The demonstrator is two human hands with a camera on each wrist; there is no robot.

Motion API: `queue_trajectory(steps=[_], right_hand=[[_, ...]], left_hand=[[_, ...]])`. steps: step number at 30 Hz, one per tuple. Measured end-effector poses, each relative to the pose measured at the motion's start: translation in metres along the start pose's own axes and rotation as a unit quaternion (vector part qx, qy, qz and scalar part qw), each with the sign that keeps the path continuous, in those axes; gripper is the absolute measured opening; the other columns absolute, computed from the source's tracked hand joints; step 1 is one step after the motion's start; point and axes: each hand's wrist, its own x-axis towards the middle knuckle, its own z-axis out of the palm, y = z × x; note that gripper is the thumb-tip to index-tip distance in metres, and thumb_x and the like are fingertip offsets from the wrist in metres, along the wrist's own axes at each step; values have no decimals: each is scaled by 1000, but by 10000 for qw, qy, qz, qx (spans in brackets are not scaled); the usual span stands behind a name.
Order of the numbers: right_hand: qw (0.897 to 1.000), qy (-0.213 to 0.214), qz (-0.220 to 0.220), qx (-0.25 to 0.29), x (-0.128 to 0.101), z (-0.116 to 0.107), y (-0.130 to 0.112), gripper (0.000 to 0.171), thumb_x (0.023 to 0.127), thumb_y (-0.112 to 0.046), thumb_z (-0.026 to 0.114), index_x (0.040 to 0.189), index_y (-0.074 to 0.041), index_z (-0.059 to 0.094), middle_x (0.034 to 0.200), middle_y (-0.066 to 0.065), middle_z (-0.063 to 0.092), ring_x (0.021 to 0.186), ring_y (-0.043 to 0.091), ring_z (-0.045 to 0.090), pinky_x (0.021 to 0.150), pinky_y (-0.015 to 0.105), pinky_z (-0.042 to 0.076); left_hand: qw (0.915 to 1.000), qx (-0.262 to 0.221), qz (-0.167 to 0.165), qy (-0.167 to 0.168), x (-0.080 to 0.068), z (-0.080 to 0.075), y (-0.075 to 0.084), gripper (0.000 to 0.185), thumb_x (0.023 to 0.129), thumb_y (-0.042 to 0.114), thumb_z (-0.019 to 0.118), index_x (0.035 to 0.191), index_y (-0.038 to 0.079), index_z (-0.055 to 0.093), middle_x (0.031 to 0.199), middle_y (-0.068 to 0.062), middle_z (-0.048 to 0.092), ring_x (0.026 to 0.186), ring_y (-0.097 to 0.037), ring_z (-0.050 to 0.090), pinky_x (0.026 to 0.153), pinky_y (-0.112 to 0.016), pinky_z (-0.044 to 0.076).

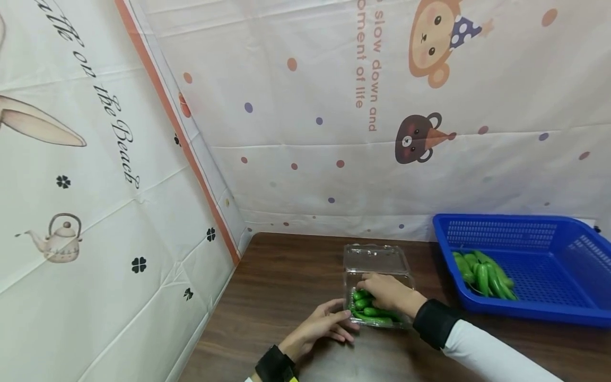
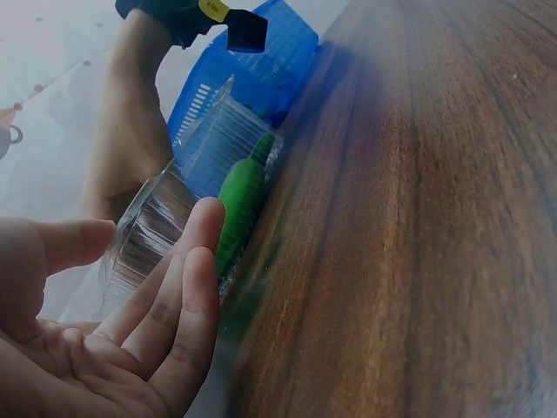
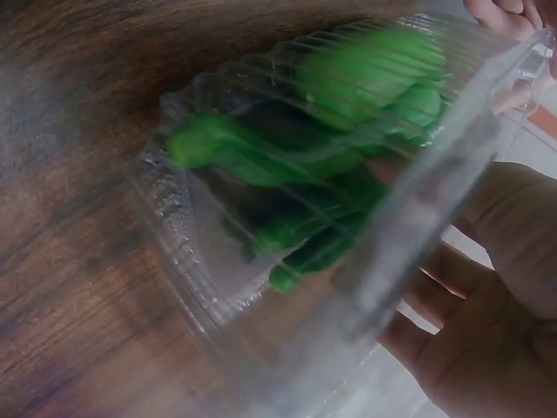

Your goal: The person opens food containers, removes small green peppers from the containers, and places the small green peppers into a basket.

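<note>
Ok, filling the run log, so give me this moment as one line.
left hand: touches clear box | right hand: in box on green peppers | blue basket: more peppers

A: What's on that dark wood-grain table (image 1: 286, 276)?

B: A clear plastic clamshell box (image 1: 377, 286) with its lid flipped open sits about dead center. Over at 3 o'clock from it there's a blue plastic basket (image 1: 525, 265), near but not touching. Both sit right on the tabletop.
</note>
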Motion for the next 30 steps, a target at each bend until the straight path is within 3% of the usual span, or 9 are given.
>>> queue_trajectory(steps=[5, 19, 24, 30], right_hand=[[9999, -137, 49, -21, 0, 1, 1, 40, 78, -2, 86, 113, -11, 71, 105, 6, 66, 93, 25, 67, 73, 42, 58], [9998, 106, -4, -157, -8, -6, 8, 42, 81, -14, 86, 120, -11, 69, 109, 9, 68, 94, 26, 69, 72, 43, 60], [9992, 349, 68, -183, -9, -29, 10, 46, 82, -16, 86, 123, -10, 68, 108, 10, 68, 89, 24, 68, 69, 40, 58], [9967, 604, 257, -481, -10, -79, 16, 48, 82, -16, 85, 127, -10, 67, 112, 11, 67, 89, 23, 67, 68, 39, 58]], left_hand=[[10000, -5, 12, -7, 0, -1, 0, 74, 105, 35, 60, 160, 0, 24, 118, -22, 74, 75, -8, 74, 69, -21, 60], [10000, -54, 14, 57, -2, 1, -1, 76, 104, 34, 61, 160, -1, 24, 117, -21, 75, 75, -9, 75, 69, -21, 60], [10000, -69, -15, 59, -2, 0, -1, 74, 104, 33, 60, 160, -1, 25, 117, -21, 75, 74, -9, 74, 69, -21, 60], [10000, -24, -15, 68, -1, -1, -2, 74, 104, 34, 60, 160, 0, 24, 116, -20, 76, 74, -8, 74, 69, -21, 60]])
